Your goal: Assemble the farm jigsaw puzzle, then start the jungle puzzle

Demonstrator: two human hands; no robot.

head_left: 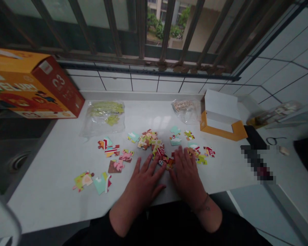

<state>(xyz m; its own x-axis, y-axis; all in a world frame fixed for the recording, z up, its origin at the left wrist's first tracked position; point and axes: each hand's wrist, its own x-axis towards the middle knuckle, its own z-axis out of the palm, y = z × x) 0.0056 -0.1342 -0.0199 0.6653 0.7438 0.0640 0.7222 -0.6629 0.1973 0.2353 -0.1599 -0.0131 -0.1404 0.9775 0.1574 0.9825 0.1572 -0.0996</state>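
Colourful jigsaw puzzle pieces point(147, 139) lie in a loose heap at the middle of the white counter point(156, 114). My left hand point(145, 181) rests with fingers spread, its fingertips touching the near side of the heap. Flat beside it, my right hand point(186, 172) has its fingers stretched out over pieces with red and brown print. Its fingers partly hide those pieces. Pink pig pieces point(126, 155) are just left of my left hand. A red barn piece point(209, 151) sits right of my right hand. Teal pieces point(175, 140) lie beyond it.
A large orange box point(53, 87) stands at the back left. Near it lies a clear bag of green pieces point(105, 114). At the back right are another clear bag point(187, 110) and an open orange-and-white box point(220, 128). A sink point(17, 162) borders the counter's left side.
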